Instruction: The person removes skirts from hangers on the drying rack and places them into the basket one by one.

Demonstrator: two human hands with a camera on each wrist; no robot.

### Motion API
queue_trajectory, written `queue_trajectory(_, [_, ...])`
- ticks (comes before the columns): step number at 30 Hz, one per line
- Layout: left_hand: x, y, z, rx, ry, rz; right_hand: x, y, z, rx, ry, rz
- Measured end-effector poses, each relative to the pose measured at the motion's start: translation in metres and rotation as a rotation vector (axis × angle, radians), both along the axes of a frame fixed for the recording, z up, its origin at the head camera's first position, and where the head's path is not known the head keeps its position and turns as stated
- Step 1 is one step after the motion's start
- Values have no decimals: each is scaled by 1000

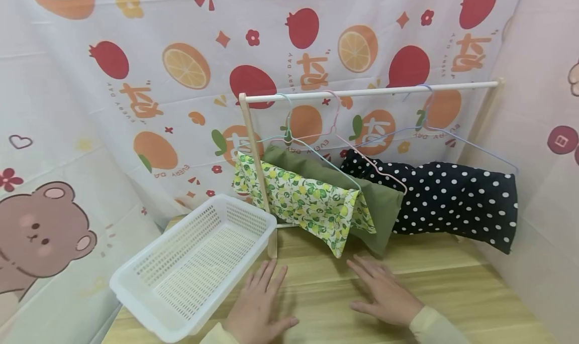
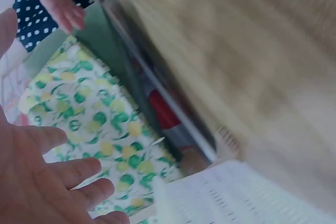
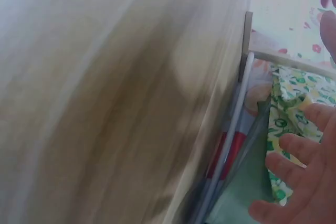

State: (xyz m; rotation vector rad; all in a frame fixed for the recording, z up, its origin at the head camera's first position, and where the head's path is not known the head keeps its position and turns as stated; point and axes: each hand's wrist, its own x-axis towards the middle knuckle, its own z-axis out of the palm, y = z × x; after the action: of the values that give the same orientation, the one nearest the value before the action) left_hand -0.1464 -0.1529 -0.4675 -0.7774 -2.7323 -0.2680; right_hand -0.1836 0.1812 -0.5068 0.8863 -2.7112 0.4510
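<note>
My left hand (image 1: 259,304) is over the wooden table beside the basket's right side, its fingers spread and holding nothing. To the right, my right hand (image 1: 386,294) is held with fingers extended, just in front of the hanging cloths. A lemon-print cloth (image 1: 312,191) is draped over a mint hanger (image 1: 316,153). Behind it an olive green cloth (image 1: 380,203) hangs on a pink hanger (image 1: 368,160). A black polka-dot cloth (image 1: 457,198) hangs at the right from a blue hanger (image 1: 475,145). In the left wrist view the lemon-print cloth (image 2: 100,124) lies beyond my fingers (image 2: 79,171).
A white rail (image 1: 371,92) on wooden posts (image 1: 255,153) carries the three hangers. The white perforated basket (image 1: 267,221) stands on the table's left, with nothing inside. A fruit-print curtain (image 1: 217,12) hangs behind, and a bear-print sheet (image 1: 45,233) is at the left.
</note>
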Motion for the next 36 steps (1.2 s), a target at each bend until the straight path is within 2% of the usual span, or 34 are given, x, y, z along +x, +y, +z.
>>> queue_trajectory(3, [1,-4,10,7,38,14,-3,-6,3,-11,-29,22])
queue_trajectory(7, [4,-16,23,14,98,61,-6,-21,13,-39,-144,36])
queue_trajectory(11, [11,-40,33,34,153,134,-13,-42,24,-124,-280,96])
queue_trajectory(14, [14,-60,38,57,156,192,-21,-57,28,-164,-328,149])
queue_trajectory(18, [14,-78,38,74,123,250,-34,-72,32,-191,-361,180])
queue_trajectory(22, [14,-86,29,47,67,296,-49,-85,31,-235,-408,193])
queue_trajectory(29, [16,-84,18,0,-135,377,-69,-101,27,-310,-509,154])
queue_trajectory(32, [15,-82,16,7,-175,396,-72,-106,28,-322,-519,121])
queue_trajectory(36, [13,-81,15,2,-192,387,-77,-111,27,-336,-509,99])
